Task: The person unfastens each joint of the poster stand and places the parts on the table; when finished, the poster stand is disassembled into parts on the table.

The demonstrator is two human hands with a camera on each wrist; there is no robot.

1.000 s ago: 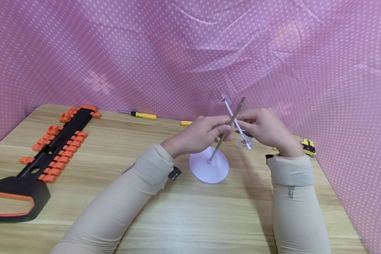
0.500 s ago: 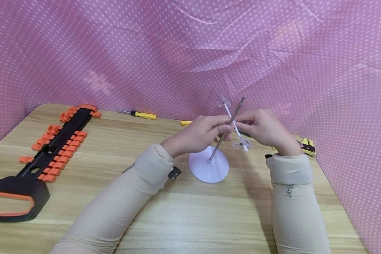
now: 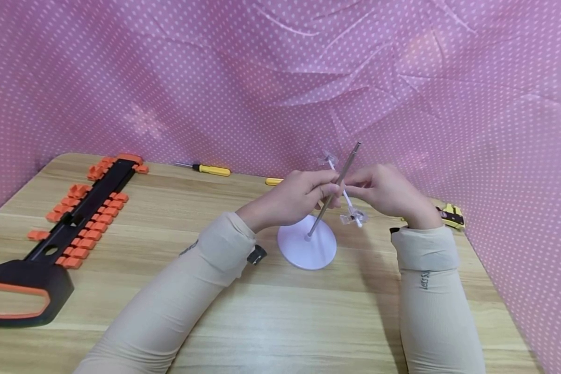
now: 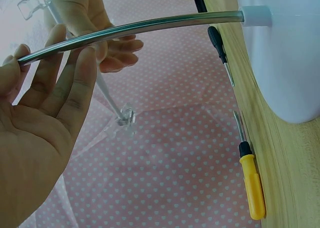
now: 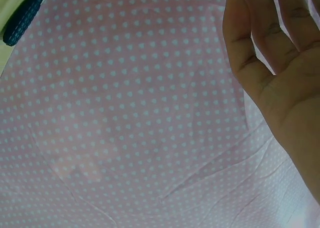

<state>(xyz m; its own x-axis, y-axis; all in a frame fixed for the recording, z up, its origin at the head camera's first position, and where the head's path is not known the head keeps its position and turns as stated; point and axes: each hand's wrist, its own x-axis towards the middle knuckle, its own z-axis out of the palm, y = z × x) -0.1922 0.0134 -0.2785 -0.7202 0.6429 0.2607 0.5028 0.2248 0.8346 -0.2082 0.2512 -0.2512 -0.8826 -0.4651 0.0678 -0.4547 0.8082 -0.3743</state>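
Note:
In the head view a stand with a round white base [image 3: 299,252] is on the table, its thin metal rod [image 3: 351,158] leaning up to the right. My left hand [image 3: 301,197] holds that rod between thumb and fingers partway up; the left wrist view shows the fingers [image 4: 80,82] extended beneath it. Just beyond, my right hand [image 3: 390,193] pinches a thin white rod [image 3: 347,198] between thumb and forefinger. This rod carries a clear plastic clip [image 3: 354,216] near each end and crosses behind the metal rod. The right wrist view shows only part of the hand.
At the left lies a long black rack [image 3: 104,189] with orange clips. A yellow-handled screwdriver [image 3: 215,170] and another yellow handle [image 3: 274,181] lie along the back edge, near a dark-handled screwdriver [image 4: 216,40]. A yellow-and-black tool [image 3: 452,216] sits at the right edge, before a pink dotted curtain [image 3: 262,78].
My right hand has lowered slightly and shifted a little left, taking the white rod and its clips with it. The left hand and the stand have stayed in place.

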